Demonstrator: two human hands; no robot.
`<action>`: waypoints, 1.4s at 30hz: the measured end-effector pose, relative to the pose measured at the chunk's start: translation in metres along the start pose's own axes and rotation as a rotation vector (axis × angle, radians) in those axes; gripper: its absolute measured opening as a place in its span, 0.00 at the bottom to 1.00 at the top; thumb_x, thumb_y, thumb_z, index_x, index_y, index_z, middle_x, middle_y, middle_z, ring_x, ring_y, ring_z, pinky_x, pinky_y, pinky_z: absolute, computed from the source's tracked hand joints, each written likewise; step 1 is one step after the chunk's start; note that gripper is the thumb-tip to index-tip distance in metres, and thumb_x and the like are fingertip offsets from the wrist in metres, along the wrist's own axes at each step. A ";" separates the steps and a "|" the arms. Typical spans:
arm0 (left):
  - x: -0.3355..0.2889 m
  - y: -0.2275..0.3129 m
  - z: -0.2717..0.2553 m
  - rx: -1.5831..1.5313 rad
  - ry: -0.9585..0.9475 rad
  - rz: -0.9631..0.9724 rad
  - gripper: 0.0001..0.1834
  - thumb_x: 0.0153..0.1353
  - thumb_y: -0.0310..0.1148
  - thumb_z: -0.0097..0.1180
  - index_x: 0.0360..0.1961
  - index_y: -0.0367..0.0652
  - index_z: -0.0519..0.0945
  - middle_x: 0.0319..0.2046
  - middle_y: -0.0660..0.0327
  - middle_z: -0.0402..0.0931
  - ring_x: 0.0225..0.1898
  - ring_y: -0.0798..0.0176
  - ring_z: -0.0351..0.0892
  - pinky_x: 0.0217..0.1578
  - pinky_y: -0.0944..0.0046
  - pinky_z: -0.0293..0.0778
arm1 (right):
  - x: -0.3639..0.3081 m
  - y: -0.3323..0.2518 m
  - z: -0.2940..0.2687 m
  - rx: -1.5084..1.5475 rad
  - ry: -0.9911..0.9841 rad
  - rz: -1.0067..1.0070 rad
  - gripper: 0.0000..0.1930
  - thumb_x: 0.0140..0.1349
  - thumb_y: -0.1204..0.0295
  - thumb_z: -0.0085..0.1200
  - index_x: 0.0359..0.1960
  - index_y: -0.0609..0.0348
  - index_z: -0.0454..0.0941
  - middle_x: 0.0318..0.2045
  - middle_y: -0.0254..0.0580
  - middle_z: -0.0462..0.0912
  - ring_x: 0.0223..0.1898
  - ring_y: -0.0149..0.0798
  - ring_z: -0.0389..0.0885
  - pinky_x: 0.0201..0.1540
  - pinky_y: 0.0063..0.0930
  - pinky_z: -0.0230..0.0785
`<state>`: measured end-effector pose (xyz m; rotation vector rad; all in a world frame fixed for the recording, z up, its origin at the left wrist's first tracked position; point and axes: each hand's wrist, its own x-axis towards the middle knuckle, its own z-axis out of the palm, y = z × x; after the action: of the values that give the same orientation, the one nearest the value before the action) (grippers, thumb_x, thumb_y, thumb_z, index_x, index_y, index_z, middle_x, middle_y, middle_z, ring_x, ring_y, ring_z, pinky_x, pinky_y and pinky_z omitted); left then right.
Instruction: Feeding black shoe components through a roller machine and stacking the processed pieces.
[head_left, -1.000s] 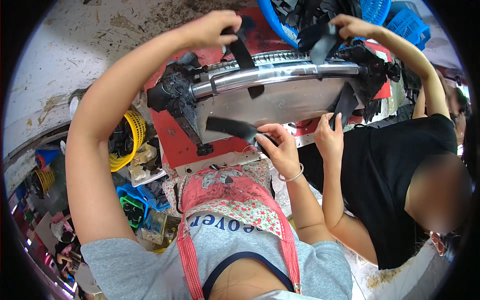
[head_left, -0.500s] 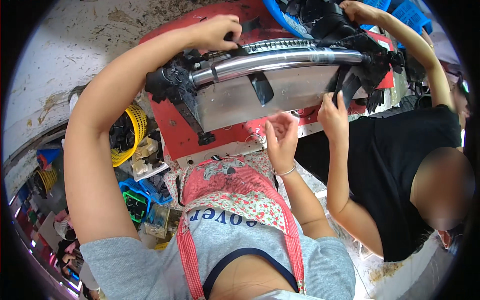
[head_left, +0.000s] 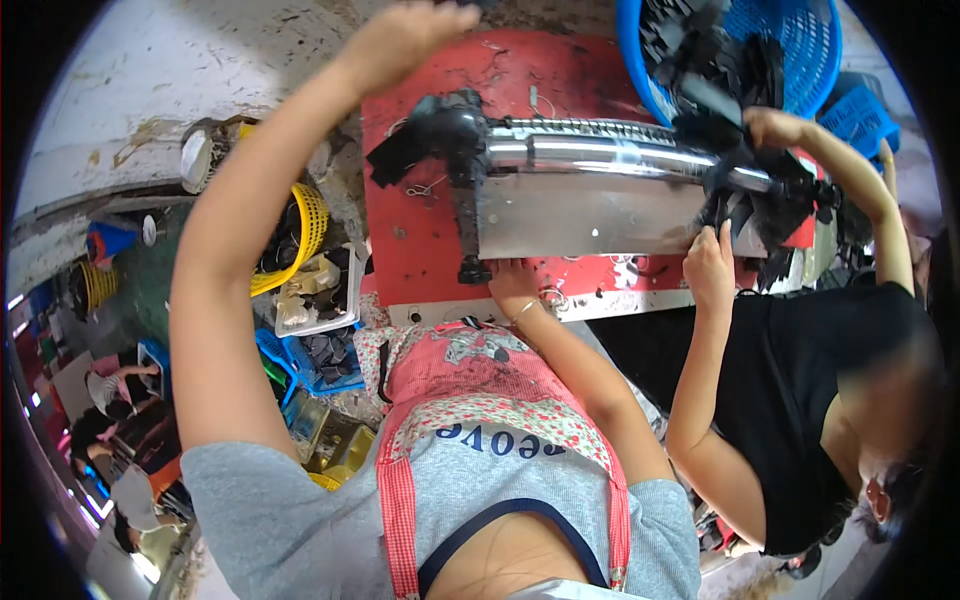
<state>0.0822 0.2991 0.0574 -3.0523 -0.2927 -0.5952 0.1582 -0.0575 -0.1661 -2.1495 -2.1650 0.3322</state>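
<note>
My left hand (head_left: 415, 38) is raised past the far side of the red machine table (head_left: 420, 255). It is smeared by motion, with its fingers closed and something dark at their tips, cut off by the picture's edge. My right hand (head_left: 513, 288) lies low at the near edge of the metal plate (head_left: 590, 220), its fingertips partly hidden there. Above the plate runs a shiny steel roller (head_left: 600, 155), with a black, scrap-covered fitting (head_left: 455, 140) at its left end. Black cut pieces (head_left: 740, 215) gather at the roller's right end.
A co-worker in black (head_left: 790, 370) sits at the right, with one hand (head_left: 710, 265) on black pieces and the other (head_left: 775, 128) near the roller. A blue basket (head_left: 815, 50) of black scraps stands behind. A yellow basket (head_left: 315, 225) and a white tray (head_left: 345, 310) stand at the left.
My left hand has moved up and away from the roller. My right hand has gone from above the near edge down to the plate's edge. The whole view has shifted.
</note>
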 end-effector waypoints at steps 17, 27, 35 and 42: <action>-0.139 0.025 0.090 -0.361 0.057 -0.477 0.15 0.48 0.21 0.49 0.40 0.40 0.70 0.38 0.53 0.69 0.38 0.49 0.72 0.38 0.55 0.69 | -0.017 -0.052 -0.088 0.472 0.036 0.002 0.07 0.47 0.74 0.54 0.28 0.59 0.73 0.25 0.49 0.75 0.27 0.50 0.75 0.28 0.38 0.70; -0.086 0.026 0.068 -0.890 0.656 -1.162 0.18 0.52 0.37 0.60 0.40 0.38 0.72 0.35 0.49 0.76 0.38 0.53 0.75 0.41 0.60 0.69 | -0.002 -0.078 -0.111 0.808 0.043 0.050 0.07 0.45 0.80 0.53 0.26 0.62 0.68 0.24 0.48 0.75 0.28 0.48 0.76 0.31 0.35 0.70; -0.161 0.110 0.150 -0.670 0.294 -1.513 0.25 0.48 0.41 0.62 0.42 0.35 0.72 0.36 0.50 0.75 0.38 0.53 0.74 0.41 0.59 0.69 | 0.016 -0.097 -0.096 1.738 -0.052 0.389 0.06 0.48 0.85 0.48 0.22 0.61 0.67 0.30 0.44 0.79 0.35 0.31 0.76 0.41 0.25 0.68; -0.158 0.086 0.123 -0.087 -0.210 -1.174 0.33 0.39 0.57 0.63 0.39 0.40 0.74 0.40 0.57 0.67 0.46 0.51 0.66 0.41 0.51 0.68 | 0.045 -0.129 -0.104 1.989 -0.052 0.387 0.06 0.50 0.87 0.47 0.22 0.62 0.67 0.29 0.43 0.78 0.33 0.32 0.75 0.40 0.26 0.68</action>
<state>0.0004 0.1927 -0.1140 -2.6936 -2.1212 -0.2421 0.0523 -0.0017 -0.0432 -1.0603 -0.3995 1.5624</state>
